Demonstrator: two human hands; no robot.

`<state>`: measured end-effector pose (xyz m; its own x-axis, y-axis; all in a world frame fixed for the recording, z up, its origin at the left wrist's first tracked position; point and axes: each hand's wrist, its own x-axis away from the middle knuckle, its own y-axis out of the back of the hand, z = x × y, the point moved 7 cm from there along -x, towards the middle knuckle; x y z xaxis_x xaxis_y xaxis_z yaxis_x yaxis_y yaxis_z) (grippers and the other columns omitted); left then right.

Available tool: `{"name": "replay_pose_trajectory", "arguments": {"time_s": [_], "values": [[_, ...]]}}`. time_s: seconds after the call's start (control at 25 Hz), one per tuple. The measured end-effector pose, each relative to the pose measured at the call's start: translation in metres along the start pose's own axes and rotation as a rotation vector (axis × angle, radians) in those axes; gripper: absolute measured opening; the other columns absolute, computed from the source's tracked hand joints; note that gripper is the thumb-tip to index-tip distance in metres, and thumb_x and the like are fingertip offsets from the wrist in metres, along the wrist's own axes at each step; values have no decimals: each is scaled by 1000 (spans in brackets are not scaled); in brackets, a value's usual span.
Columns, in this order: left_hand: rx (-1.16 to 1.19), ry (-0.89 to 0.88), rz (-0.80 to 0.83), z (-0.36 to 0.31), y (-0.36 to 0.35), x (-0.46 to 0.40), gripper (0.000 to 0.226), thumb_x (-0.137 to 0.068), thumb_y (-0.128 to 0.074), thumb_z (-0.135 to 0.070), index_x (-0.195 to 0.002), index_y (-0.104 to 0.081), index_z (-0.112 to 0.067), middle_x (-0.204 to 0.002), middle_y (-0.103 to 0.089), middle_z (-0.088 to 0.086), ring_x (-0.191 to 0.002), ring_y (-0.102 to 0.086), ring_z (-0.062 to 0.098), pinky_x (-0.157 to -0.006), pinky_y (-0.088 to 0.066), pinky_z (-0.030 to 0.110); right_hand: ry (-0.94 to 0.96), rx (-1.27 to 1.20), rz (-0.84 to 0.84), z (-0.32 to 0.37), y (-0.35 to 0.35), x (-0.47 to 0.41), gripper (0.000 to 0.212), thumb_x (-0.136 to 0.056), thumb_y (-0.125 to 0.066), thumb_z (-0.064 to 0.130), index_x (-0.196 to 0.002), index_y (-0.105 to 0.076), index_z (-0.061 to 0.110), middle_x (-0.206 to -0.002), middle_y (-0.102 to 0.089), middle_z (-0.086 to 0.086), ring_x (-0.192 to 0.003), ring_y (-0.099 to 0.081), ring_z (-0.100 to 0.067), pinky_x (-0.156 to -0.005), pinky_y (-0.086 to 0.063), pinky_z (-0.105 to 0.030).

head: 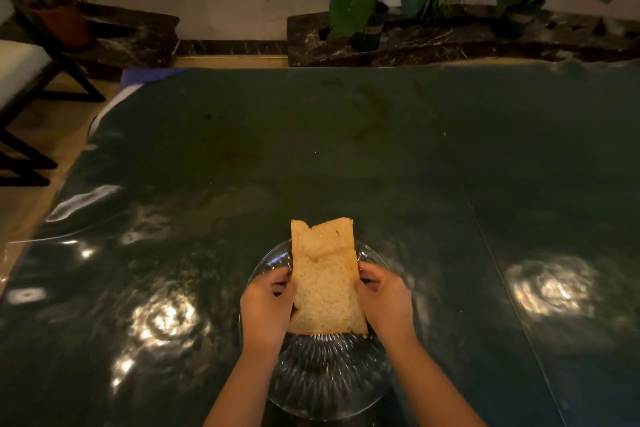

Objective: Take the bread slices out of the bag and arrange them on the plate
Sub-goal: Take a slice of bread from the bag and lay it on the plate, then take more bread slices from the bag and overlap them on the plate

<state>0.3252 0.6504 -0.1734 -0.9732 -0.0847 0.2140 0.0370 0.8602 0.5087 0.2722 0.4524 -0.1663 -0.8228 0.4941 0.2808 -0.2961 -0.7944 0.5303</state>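
Both hands on the bread, over the plate.
Left hand (266, 305) and right hand (384, 298) grip the bread (325, 281) sides above the glass plate (329, 374); possibly two slices together.

The dark table top (346, 149) lies bare beyond and to both sides of the glass plate (329, 381), giving open passage. Over the plate, the bread (323, 284) and both hands occupy the middle; its near part is uncovered.
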Motion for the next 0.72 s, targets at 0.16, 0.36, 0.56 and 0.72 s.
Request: {"name": "replay_pose_trajectory", "arguments": {"time_s": [0.16,0.36,0.56,0.72], "values": [[12,8,4,-2,0,-4,21,-80,-67,-8,-100,-72,-14,-87,-69,-8,-67,-56,-6,-58,-36,5,6,-35,-34,5,-1,-5,25,-82,-63,13,-106,-69,19,-92,-70,7,-70,-57,3,-54,-42,0],[5,10,27,-5,-1,-8,21,-80,-67,-9,-101,-71,-11,-91,-71,-3,-67,-56,-6,-59,-37,6,-18,-30,-41,2,-1,-5,24,-82,-62,13,-104,-69,19,-97,-73,3,-71,-58,0,-54,-42,1],[-39,6,24,-19,13,3,29,-80,-68,-13,-109,-66,-9,-98,-71,5,-75,-60,4,-64,-38,6,-56,-15,-26,8,17,1,28,-79,-66,18,-107,-67,16,-104,-71,0,-88,-62,-9,-71,-43,-17],[-58,-142,123,-77,9,30,30,-80,-69,-15,-108,-64,-9,-101,-68,6,-93,-63,17,-82,-47,25,-30,-73,-48,27,62,22,30,-76,-71,21,-106,-66,16,-94,-70,1,-87,-64,-11,-77,-45,-22]]}}
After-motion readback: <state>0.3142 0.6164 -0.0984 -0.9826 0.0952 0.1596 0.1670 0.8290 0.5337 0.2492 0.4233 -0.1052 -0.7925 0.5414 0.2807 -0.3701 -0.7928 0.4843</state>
